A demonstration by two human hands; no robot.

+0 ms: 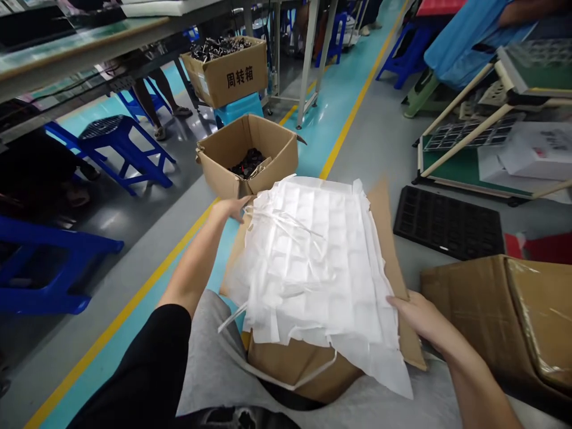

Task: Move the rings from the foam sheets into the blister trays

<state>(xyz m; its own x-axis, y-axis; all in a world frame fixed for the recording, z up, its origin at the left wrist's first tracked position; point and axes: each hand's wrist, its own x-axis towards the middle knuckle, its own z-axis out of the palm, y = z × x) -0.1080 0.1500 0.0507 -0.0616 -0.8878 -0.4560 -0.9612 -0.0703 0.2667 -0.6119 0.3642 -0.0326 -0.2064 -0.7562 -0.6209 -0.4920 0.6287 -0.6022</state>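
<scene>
A cardboard box (304, 360) stands in front of me between my knees, its side flaps spread outward. Across its top lies a stack of thin white packing sheets (313, 250) with a grid of square dimples and ragged edges. Loose white strips (286, 221) trail over the sheets' left part. My left hand (232, 207) is closed at the far left corner, gripping the box's edge; its fingertips are partly hidden. My right hand (415, 313) pinches the right cardboard flap (386, 232), thumb against the sheets' edge and the other fingers hidden behind.
Beyond stands an open carton (272, 170) with small black parts. Another carton of black parts (223, 77) rests on a blue stool. Blue stools (120, 143) and a workbench are at left. A black tray (447, 223), taped carton (473, 310) and shelf rack (469, 143) stand right.
</scene>
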